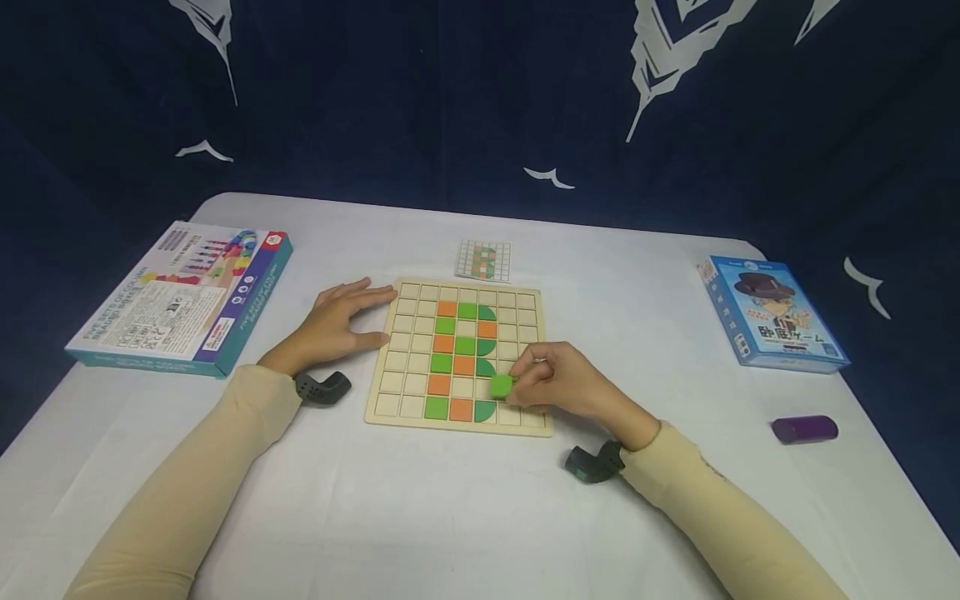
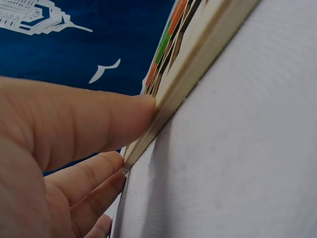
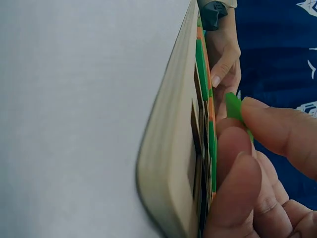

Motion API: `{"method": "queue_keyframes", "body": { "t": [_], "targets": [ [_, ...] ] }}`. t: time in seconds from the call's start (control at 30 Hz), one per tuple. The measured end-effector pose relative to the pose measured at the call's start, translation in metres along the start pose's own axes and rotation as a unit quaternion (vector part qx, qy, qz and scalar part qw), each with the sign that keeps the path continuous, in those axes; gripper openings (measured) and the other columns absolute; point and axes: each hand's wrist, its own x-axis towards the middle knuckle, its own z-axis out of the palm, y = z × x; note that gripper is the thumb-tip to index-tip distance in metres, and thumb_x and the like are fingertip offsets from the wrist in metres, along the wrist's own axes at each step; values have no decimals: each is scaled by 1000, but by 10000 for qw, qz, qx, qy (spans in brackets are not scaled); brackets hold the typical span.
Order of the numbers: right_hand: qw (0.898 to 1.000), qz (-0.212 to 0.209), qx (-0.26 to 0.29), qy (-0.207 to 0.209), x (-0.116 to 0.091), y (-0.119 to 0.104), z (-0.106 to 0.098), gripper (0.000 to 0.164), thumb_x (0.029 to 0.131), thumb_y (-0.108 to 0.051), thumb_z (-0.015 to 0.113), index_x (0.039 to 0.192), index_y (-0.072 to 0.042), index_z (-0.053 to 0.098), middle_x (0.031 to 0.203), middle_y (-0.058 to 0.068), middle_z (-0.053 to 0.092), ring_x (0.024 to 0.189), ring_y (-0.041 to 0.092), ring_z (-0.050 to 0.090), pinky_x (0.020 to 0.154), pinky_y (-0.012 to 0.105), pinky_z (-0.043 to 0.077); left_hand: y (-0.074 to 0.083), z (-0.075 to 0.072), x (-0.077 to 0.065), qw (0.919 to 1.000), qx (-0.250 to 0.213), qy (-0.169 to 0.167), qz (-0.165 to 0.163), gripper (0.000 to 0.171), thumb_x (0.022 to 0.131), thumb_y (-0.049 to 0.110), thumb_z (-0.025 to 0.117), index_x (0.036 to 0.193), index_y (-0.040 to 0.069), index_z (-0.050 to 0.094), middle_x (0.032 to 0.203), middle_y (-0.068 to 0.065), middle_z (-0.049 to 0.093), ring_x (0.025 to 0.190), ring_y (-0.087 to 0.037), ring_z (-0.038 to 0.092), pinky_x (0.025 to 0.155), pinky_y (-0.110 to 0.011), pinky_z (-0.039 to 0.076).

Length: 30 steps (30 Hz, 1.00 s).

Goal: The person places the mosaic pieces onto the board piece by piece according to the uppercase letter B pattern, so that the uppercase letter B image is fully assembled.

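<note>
A wooden grid board (image 1: 390, 383) lies flat on the table, its middle columns partly filled with orange squares, light green squares and dark green rounded tiles. Between thumb and fingers my right hand (image 1: 558, 379) pinches a light green square tile (image 1: 501, 386), just over the board's lower right part. In the right wrist view the same green tile (image 3: 233, 106) shows at the fingertips. My left hand (image 1: 337, 321) rests at the board's left edge with fingers extended. Its thumb (image 2: 124, 119) touches the wooden rim in the left wrist view.
A small pattern card (image 1: 483, 261) lies behind the board. On the left is a large game box (image 1: 180, 300); on the right, a blue box (image 1: 776, 312) and a purple cylinder-like object (image 1: 805, 429). A dark patterned cloth (image 1: 480, 100) hangs behind the white table.
</note>
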Motion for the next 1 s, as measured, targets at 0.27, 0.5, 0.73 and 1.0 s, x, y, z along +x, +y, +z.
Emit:
{"method": "queue_keyframes", "body": {
  "t": [0.27,0.5,0.73,1.0],
  "targets": [
    [9969,98,-775,25,6,-7,5,23,86,-2,87,100,1,69,73,-2,74,64,12,59,68,26,50,1,-1,-1,10000,3,-16,8,73,95,24,76,161,7,50,170,-13,44,165,-40,19,132,-61,2],
    [9914,-32,-1307,12,11,-13,9,21,86,-3,87,97,-3,70,76,-3,75,73,10,66,79,30,52,2,-2,-1,10000,-27,-28,-28,73,95,24,76,162,7,50,170,-13,44,165,-40,18,132,-61,1],
    [9883,-15,-1526,-43,16,-18,12,20,85,-3,87,96,-3,70,74,-2,71,67,10,60,71,28,49,2,-1,-1,10000,-9,-11,-1,73,95,24,76,161,6,50,169,-13,44,165,-40,19,132,-62,2],
    [9874,93,-1577,-76,17,-19,14,21,85,-2,87,97,-4,70,74,-1,69,66,11,57,67,27,48,1,0,0,10000,-4,-5,25,73,95,24,76,161,6,51,169,-13,45,165,-40,19,132,-62,2]
  ]
}}
